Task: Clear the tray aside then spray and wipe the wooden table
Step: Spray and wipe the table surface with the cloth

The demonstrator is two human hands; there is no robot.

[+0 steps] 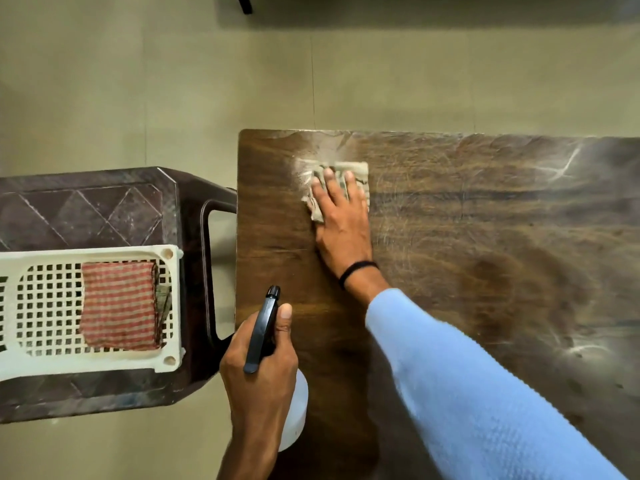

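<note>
The dark wooden table [467,237] fills the right half of the view. My right hand [341,220] presses flat on a pale folded cloth [356,169] near the table's far left corner, where the wood shows a whitish wet patch. My left hand [259,368] grips a spray bottle [263,327] with a black trigger head and a white body, held over the table's left edge with its nozzle pointing away from me. The white perforated tray [169,306] sits off the table on a dark plastic chair [104,209] at the left.
A red-and-white striped cloth [119,304] lies folded in the tray, with another cloth edge beside it. The chair's armrest [207,271] nearly touches the table's left edge. Beige tiled floor [173,81] lies beyond the table and chair. A dark furniture leg [244,3] shows at the top.
</note>
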